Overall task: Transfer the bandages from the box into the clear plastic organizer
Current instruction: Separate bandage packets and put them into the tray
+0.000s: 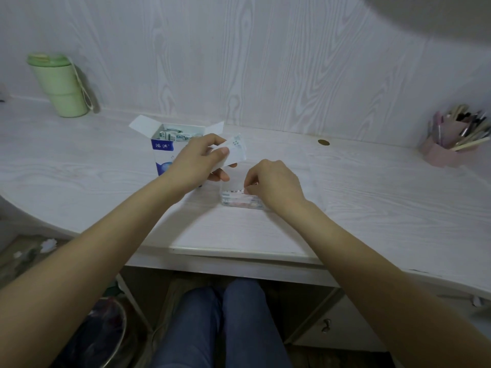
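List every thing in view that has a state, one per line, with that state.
bandage box: upright on the desk, top flaps open, wrapped bandages still inside
clear plastic organizer: on the desk, partly filled with bandages
left hand: grips a stack of bandages above the desk
right hand: fingers curled, pinching a bandage at the organizer
green cup: upright, lid on
pink pen holder: full of pens
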Action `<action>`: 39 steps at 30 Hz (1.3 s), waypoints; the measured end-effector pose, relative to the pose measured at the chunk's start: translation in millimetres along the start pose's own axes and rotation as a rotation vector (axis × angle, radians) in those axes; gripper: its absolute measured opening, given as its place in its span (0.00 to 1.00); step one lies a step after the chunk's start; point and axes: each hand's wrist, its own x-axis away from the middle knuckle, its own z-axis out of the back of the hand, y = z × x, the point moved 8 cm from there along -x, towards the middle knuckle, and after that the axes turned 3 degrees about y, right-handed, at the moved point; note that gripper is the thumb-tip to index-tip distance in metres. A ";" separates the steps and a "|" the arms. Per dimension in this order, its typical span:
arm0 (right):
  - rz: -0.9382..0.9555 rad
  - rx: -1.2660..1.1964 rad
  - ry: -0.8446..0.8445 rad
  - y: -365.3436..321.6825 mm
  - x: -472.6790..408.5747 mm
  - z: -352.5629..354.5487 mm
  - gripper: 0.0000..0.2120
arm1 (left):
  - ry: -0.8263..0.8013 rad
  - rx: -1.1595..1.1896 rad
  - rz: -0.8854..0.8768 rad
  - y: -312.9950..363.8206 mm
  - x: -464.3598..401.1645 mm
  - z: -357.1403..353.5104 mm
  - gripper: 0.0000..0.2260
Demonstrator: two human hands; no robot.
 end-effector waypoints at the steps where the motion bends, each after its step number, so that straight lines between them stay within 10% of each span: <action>1: 0.003 0.061 -0.005 -2.0 -0.5 0.6 0.06 | 0.001 -0.001 0.001 -0.4 0.1 0.4 0.07; 15: 0.023 0.070 -0.096 -8.0 -4.7 3.4 0.07 | -0.020 -0.016 0.003 -2.6 1.7 8.0 0.07; 24: -0.169 -0.799 -0.011 2.9 6.2 30.8 0.10 | -0.045 0.175 0.044 -4.3 4.2 2.6 0.09; 39: -0.235 -1.148 0.070 13.8 6.7 27.7 0.03 | -0.015 0.254 0.023 0.1 6.4 2.4 0.08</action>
